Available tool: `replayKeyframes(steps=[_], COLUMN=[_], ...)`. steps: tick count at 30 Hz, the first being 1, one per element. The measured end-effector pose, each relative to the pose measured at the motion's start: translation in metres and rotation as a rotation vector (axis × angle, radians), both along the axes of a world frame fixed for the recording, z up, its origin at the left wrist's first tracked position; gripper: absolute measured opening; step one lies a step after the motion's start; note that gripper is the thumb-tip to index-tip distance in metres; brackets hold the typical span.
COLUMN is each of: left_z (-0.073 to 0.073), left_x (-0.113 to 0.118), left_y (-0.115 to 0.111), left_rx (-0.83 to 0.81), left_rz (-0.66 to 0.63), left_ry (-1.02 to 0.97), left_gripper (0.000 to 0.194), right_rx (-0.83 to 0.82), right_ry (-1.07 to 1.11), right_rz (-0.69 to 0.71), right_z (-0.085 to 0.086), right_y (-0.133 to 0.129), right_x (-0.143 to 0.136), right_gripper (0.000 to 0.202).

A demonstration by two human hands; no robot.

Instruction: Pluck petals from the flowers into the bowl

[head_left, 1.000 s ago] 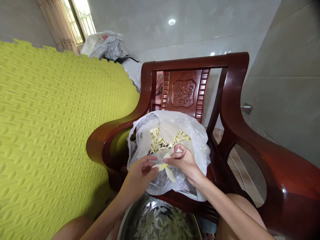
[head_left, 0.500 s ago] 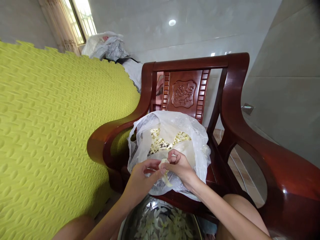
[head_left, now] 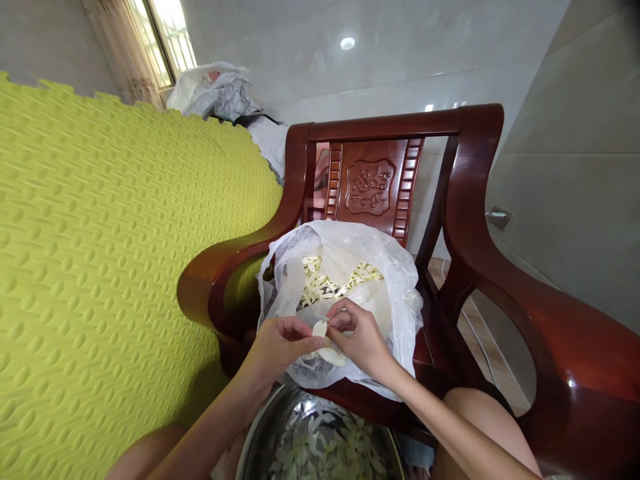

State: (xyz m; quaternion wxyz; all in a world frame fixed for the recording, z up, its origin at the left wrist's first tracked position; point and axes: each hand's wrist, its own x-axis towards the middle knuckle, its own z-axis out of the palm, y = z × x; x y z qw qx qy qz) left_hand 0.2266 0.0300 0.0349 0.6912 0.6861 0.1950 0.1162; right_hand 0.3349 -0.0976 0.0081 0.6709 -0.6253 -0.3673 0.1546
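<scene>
Over the front of a white plastic bag (head_left: 345,237), my left hand (head_left: 283,347) and my right hand (head_left: 357,337) come together. Their fingertips pinch a pale, petal-like piece (head_left: 320,328) between them. A second cream petal-like piece (head_left: 333,357) hangs just below the fingers, seemingly part of the same flower. Inside the open bag lie many yellowish-white pieces (head_left: 320,287) of a similar look. Below my hands stands a metal basin (head_left: 249,443), holding a heap of loose pale petals (head_left: 325,443).
The bag sits on a dark red carved wooden armchair (head_left: 370,187), whose armrests (head_left: 200,280) rise at both sides. A large yellow textured foam mat (head_left: 100,253) stands along the left. More white bags (head_left: 215,90) are piled near the window, by a tiled wall (head_left: 400,53).
The hands have shifted slightly left and turned the pale piece, so its flat face shows now. The lower petal has swung out wider. The view has moved a little.
</scene>
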Motion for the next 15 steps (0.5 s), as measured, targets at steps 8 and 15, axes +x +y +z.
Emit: replayKeyframes(steps=[8,15], left_z=[0.007,0.001], left_x=[0.0,0.002], left_y=[-0.006,-0.002], left_rx=[0.04,0.066], left_rz=[-0.005,-0.001], left_ry=[-0.076,-0.007], left_gripper=[0.034,0.034], right_rx=[-0.078,-0.151], right_ry=[-0.253,-0.412], right_rz=[-0.042,-0.043], right_z=[-0.005,-0.014], right_y=[-0.002,-0.003], right_x=[0.004,0.016], right_gripper=[0.014,0.019])
